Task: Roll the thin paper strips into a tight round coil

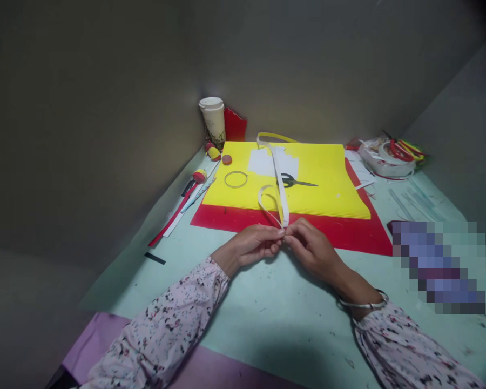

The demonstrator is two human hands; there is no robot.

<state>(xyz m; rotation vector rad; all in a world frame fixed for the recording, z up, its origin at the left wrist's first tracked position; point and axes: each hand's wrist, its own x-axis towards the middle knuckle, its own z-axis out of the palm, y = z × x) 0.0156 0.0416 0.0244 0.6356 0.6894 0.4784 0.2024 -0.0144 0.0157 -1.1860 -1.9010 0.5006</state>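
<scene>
Both hands meet over the near edge of the red sheet. My left hand (pixel 255 246) is closed, its thumb and fingers pinching the lower end of a long white-and-yellow paper strip (pixel 281 189). From the other side, my right hand (pixel 312 251) grips the same end between thumb and fingertips. The strip rises away from the fingers, with a smaller loop curling out on the left and a yellow tail bending over at the far end. What exactly lies between the fingertips is hidden. Just beyond the strip, black scissors (pixel 297 181) lie on the yellow sheets (pixel 328 162).
A lidded paper cup (pixel 213 121) stands in the back left corner. White paper pieces (pixel 263 162), a ring (pixel 235 179) and a small reddish disc (pixel 227 160) rest on the yellow stack, over red sheets (pixel 348 237). A filled plastic bag (pixel 389 159) sits back right; a blurred-out object (pixel 441 270) lies right.
</scene>
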